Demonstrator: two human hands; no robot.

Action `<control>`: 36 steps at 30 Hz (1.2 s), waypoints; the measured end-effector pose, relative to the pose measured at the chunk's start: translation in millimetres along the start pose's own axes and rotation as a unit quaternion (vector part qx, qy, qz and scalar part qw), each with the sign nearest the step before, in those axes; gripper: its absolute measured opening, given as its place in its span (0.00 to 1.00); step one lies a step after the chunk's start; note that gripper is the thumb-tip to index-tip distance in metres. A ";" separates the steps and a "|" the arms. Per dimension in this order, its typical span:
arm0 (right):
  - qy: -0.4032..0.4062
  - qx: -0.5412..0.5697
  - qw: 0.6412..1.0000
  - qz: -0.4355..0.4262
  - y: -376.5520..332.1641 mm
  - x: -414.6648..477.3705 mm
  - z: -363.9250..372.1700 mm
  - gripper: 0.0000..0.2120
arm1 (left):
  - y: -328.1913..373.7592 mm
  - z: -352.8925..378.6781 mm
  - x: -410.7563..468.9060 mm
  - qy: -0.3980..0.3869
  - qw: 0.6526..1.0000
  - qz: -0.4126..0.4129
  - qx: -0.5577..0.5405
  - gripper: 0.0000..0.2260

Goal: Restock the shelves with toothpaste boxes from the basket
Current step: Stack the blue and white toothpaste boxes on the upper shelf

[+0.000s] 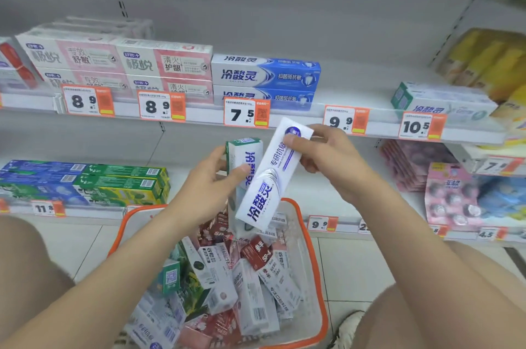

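Left grip (210, 181): curled round a green-capped box (243, 149), thumb across its front face, fingers behind. The box stands near upright, green end at 12 o'clock.

Right grip (327, 158): pinching a white-purple box (267, 186) at its upper end, thumb on the printed face, fingers curled behind. The box is tilted, top end toward 1 o'clock, bottom end toward 7 o'clock. It overlaps the front of the green-capped box; can't tell if the two touch.

Both boxes are off the shelves, in the air at 12 o'clock of the basket (128, 220).

Basket: orange rim, clear walls, on the tiled floor (341, 263) between my legs, at 6 o'clock in view. It holds a loose heap of toothpaste boxes (250, 286), white, red and green, lying at all angles.

Upper shelf (355, 84), 12 o'clock of my grips:
- Blue boxes (264, 75) stacked two high, right above the 7.5 tag (246, 115).
- At their 9 o'clock, two stacks of pink-and-white boxes (113, 61), each over an 8.9 tag.
- At their 3 o'clock, well apart, a green-ended box (444, 102) over the 10.5 tag (418, 126).
- The 9.9 tag (345, 120) is on the shelf edge between those, at 12 o'clock of my right grip.

Lower shelf:
- At 9 o'clock of my left grip, stacked green boxes (122, 183).
- At 3 o'clock of my right grip, pink packs (449, 198), contents unclear.

One shoe (348, 328) is at 5 o'clock, just beside the basket.
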State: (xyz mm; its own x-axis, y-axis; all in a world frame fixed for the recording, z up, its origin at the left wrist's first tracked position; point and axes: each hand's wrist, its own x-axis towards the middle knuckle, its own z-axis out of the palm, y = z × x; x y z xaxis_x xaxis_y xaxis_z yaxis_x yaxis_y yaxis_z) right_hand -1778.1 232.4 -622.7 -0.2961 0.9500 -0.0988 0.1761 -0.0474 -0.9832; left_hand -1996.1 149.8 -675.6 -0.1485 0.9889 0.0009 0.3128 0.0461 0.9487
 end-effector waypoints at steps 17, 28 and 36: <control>0.499 0.018 0.826 -0.262 -25.2 58.4 -111.2 0.15 | 97.3 65.9 80.9 -0.034 0.981 0.136 0.131 0.11; 0.311 -0.097 0.915 -0.238 -0.8 110.0 -144.1 0.14 | 98.8 124.4 123.6 -0.162 0.952 0.149 0.214 0.11; 0.342 -0.246 0.885 -0.200 -3.2 103.2 -172.8 0.25 | 116.7 138.9 140.6 -0.142 0.932 0.174 0.284 0.12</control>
State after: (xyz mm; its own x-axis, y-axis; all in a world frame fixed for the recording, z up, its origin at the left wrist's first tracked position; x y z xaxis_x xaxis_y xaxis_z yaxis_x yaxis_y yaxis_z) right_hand -1647.0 383.9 -603.2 0.1809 0.8328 0.5231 0.6228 0.3147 -0.7163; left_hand -1850.2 313.8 -608.7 0.2835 0.9517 0.1183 0.7537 -0.2974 0.5861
